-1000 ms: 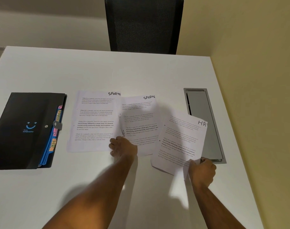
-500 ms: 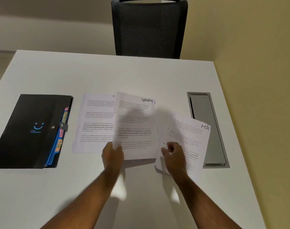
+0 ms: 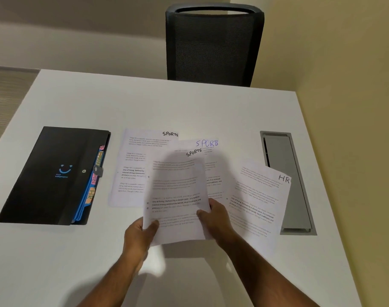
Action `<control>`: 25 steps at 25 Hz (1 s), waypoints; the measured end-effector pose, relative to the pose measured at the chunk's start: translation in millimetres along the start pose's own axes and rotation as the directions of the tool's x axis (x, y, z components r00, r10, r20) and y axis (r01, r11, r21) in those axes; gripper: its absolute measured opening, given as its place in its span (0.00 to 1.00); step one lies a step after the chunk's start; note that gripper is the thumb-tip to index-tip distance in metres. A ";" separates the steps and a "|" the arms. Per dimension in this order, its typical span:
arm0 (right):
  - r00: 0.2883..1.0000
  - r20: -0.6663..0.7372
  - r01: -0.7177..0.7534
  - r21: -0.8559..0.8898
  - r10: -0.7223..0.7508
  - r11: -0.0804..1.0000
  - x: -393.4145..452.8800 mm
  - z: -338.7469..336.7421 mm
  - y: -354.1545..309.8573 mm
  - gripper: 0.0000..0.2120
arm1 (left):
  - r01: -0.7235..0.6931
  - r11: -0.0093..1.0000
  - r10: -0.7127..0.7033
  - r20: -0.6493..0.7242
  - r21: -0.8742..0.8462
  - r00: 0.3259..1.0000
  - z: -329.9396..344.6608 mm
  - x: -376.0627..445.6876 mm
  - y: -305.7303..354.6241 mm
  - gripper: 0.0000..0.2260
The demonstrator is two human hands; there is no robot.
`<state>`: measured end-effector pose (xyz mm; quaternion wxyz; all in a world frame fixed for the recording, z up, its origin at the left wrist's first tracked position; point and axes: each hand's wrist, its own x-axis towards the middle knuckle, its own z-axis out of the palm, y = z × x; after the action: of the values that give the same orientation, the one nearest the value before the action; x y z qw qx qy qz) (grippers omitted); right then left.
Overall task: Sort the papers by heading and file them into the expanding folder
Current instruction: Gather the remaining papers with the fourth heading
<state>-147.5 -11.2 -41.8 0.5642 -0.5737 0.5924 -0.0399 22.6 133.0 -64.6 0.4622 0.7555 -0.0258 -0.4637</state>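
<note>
Our left hand [image 3: 142, 231] and right hand [image 3: 213, 218] each pinch the lifted SPORTS sheet [image 3: 175, 196] above the tabletop [image 3: 189, 107].

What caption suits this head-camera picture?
Both hands lift a SPORTS sheet beside the closed folder.

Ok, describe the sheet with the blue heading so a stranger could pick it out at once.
Start at the black expanding folder on the white table's left side and move right, past the flat SPORTS sheet. The blue-headed sheet lies partly under the lifted page. Its SPORTS heading alone is in blue ink.
</note>
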 end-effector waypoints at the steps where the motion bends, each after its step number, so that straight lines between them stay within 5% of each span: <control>1: 1.000 0.016 0.006 -0.034 -0.005 0.999 0.0 -0.9 -1.6 0.13 | 0.009 1.000 -0.008 0.024 -0.013 1.000 -2.6 1.4 0.9 0.05; 7: 0.987 0.162 0.040 -0.113 -0.022 0.993 11.9 -9.7 -5.4 0.10 | 0.009 0.999 -0.009 -0.009 -0.044 1.000 -15.4 25.8 22.7 0.08; 10: 0.995 -0.080 0.043 -0.134 -0.054 0.990 32.6 -16.4 -17.0 0.22 | -0.008 0.999 0.007 -0.018 -0.042 1.000 -20.7 35.2 27.9 0.09; 13: 0.931 -0.354 0.001 -0.238 -0.088 0.971 61.2 -30.1 -30.6 0.26 | -0.019 0.999 0.018 -0.021 -0.030 1.000 -23.6 36.2 26.2 0.10; 16: 0.918 -0.383 -0.054 -0.376 -0.102 0.925 84.0 -38.3 -42.1 0.37 | -0.022 0.999 0.022 -0.008 -0.028 1.000 -25.3 33.9 20.5 0.11; 25: 0.931 -0.363 -0.211 -0.599 -0.028 0.772 109.2 -29.2 -61.0 0.44 | 0.008 1.000 -0.007 -0.027 0.025 1.000 -36.6 34.0 7.4 0.10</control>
<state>-97.4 -128.5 -56.9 0.2260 -0.6821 0.6901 0.0864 71.3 137.6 -77.1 0.4511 0.7675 -0.0225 -0.4548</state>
